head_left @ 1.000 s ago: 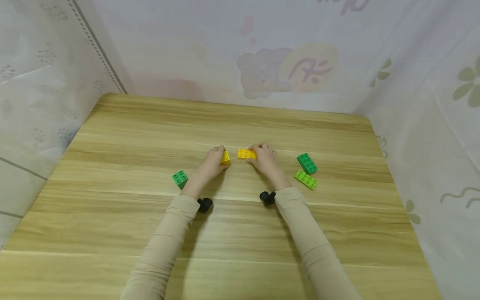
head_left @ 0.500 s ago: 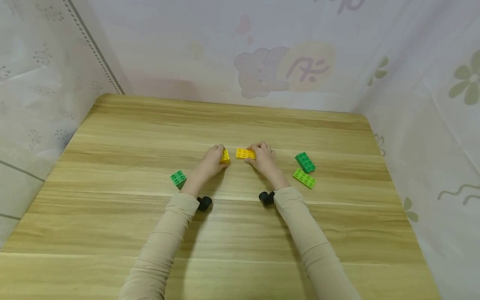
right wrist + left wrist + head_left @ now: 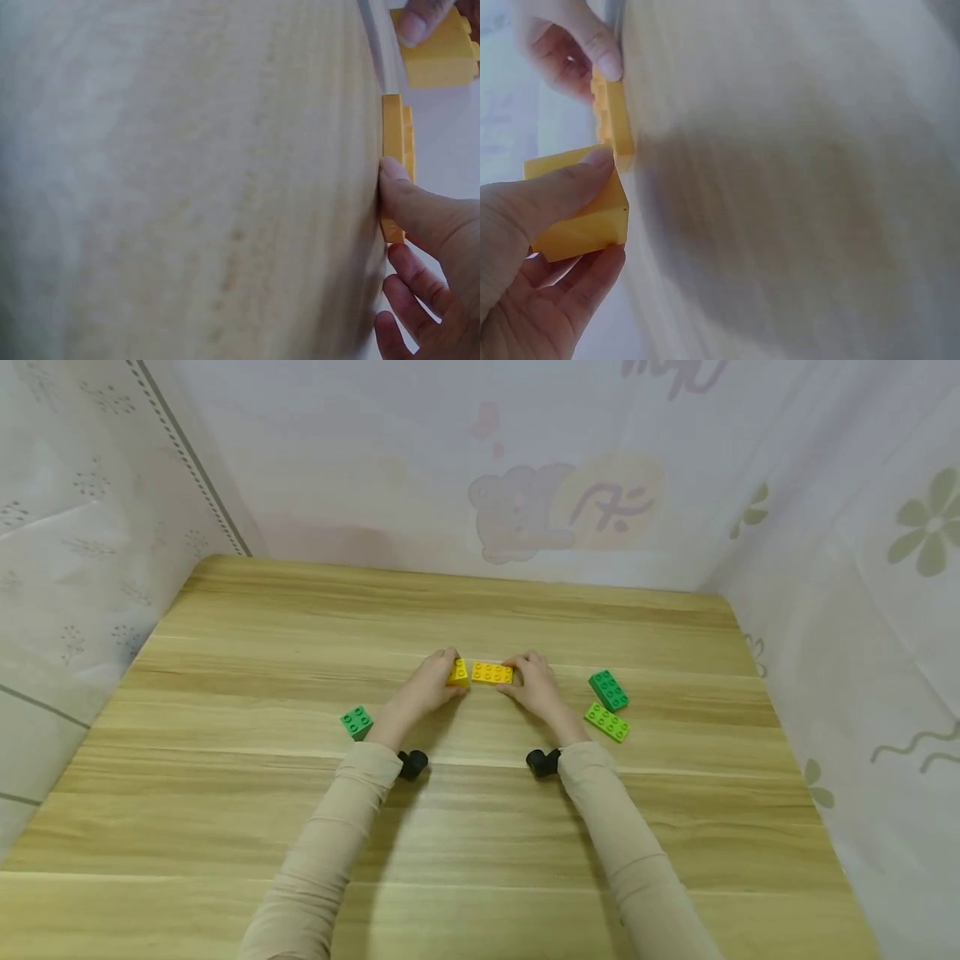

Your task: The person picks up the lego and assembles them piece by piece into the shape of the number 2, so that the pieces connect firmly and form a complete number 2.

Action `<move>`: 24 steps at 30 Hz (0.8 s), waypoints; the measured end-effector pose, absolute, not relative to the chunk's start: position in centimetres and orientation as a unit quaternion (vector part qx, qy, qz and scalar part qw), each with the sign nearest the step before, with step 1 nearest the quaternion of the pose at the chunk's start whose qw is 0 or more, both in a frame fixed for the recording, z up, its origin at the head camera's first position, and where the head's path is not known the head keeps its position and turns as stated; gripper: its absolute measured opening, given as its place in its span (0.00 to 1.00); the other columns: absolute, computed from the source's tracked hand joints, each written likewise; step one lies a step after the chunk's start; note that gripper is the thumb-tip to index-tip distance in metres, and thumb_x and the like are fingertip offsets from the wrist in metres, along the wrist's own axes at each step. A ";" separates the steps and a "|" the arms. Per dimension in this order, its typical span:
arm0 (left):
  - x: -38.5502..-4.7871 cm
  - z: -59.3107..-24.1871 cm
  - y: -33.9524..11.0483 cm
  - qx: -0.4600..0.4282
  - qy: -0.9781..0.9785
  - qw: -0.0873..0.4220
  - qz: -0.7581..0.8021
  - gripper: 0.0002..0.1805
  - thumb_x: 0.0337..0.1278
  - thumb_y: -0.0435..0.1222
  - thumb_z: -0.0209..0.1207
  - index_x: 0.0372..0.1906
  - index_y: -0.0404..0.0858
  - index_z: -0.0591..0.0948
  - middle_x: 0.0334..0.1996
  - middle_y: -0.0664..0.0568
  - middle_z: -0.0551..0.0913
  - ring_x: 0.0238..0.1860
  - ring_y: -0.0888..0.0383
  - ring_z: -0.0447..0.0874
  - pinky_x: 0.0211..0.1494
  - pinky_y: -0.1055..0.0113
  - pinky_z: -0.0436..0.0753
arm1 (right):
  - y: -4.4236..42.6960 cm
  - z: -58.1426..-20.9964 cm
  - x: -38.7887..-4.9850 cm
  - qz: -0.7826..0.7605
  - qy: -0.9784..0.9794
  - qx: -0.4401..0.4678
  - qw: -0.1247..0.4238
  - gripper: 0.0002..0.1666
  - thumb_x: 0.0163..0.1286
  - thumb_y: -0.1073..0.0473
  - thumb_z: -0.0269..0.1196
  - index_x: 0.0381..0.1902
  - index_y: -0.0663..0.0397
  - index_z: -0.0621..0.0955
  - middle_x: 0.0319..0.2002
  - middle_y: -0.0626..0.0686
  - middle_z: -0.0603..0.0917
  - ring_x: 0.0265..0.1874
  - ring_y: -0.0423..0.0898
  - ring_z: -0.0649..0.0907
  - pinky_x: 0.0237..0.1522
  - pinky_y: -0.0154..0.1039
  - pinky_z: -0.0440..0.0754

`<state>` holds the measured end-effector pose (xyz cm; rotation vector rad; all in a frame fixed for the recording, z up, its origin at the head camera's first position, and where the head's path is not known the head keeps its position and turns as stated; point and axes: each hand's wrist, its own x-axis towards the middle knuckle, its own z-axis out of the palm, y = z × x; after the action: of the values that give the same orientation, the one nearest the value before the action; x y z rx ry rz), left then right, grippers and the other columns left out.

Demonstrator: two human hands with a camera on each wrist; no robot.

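Note:
My left hand grips a tall yellow toy building brick between thumb and fingers. In the left wrist view this brick looks slightly tilted, and the thumb lies along its side. Just to its right, a flat yellow building brick rests on the table, its two rows of studs facing up. My right hand pinches the flat brick near its right end. The right wrist view shows the thumb pressed on the long side of that brick. From the head, the two yellow bricks appear close together with a narrow gap.
A dark green brick and a flat lime-green brick lie close together right of my right hand. A smaller green brick sits beside my left wrist. All lie on a wood-grain table with patterned cloth behind it.
My left hand has shifted slightly right with the tall yellow brick, narrowing the gap to the flat one. My right hand has slid right along the flat brick, so more studs show.

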<state>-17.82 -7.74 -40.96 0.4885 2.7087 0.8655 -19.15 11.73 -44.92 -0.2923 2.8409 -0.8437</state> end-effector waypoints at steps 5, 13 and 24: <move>-18.2 -40.5 -7.4 0.177 0.925 0.127 0.310 0.24 0.51 0.29 0.61 0.53 0.26 0.66 0.47 0.37 0.74 0.47 0.47 0.75 0.53 0.59 0.77 | 11.8 -45.1 -19.3 -0.295 0.948 -0.094 0.077 0.25 0.58 0.51 0.65 0.52 0.54 0.77 0.52 0.57 0.72 0.55 0.53 0.69 0.58 0.47 0.66; -18.7 -40.2 -7.1 0.179 0.925 0.136 0.306 0.24 0.52 0.30 0.61 0.53 0.28 0.67 0.48 0.38 0.73 0.48 0.48 0.74 0.54 0.59 0.77 | 11.7 -45.1 -19.4 -0.305 0.945 -0.080 0.083 0.24 0.56 0.52 0.66 0.51 0.54 0.78 0.51 0.57 0.72 0.54 0.53 0.70 0.57 0.47 0.66; -19.3 -39.9 -6.4 0.190 0.925 0.116 0.309 0.24 0.51 0.29 0.62 0.52 0.27 0.67 0.47 0.38 0.74 0.45 0.48 0.75 0.51 0.59 0.77 | 11.7 -45.0 -19.5 -0.299 0.947 -0.078 0.090 0.24 0.57 0.53 0.66 0.51 0.54 0.78 0.53 0.57 0.72 0.55 0.54 0.69 0.58 0.47 0.65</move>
<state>-19.28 -6.45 -39.91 0.5562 2.7077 0.9041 -19.47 11.71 -44.96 -0.2315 2.8155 -0.8903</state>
